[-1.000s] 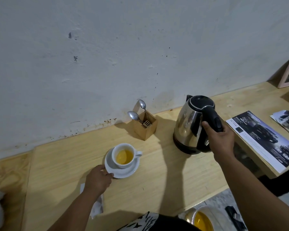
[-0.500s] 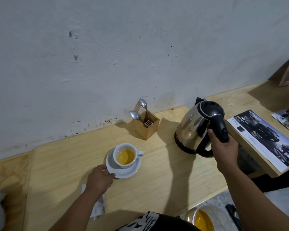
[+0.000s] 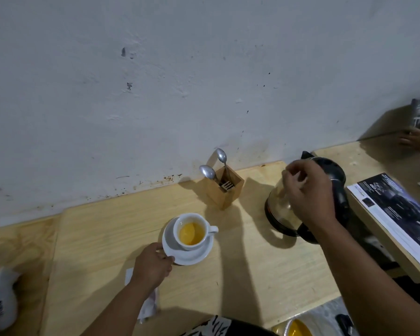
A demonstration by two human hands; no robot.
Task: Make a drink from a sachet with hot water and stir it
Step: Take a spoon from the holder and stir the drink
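Note:
A white cup (image 3: 182, 221) of yellow drink stands on a white saucer (image 3: 197, 259) on the wooden table. My left hand (image 3: 152, 265) grips the saucer's near-left rim. The steel kettle (image 3: 337, 177) with black lid and handle stands on the table to the right. My right hand (image 3: 306, 192) hovers in front of its body, off the handle, fingers loosely curled around nothing. Two spoons (image 3: 207, 172) and a fork stick up from a wooden holder (image 3: 224, 192) between cup and kettle. A torn sachet (image 3: 150, 304) lies under my left forearm.
A magazine (image 3: 398, 212) lies on a raised board right of the kettle. Another person's hand (image 3: 415, 140) touches a frame at the far right wall. A white object (image 3: 3, 301) sits at the left edge; a container of yellow liquid (image 3: 296, 329) is below the table's front.
My right hand set the kettle down, let go of its handle and moved left across the kettle body. My left hand stayed on the saucer.

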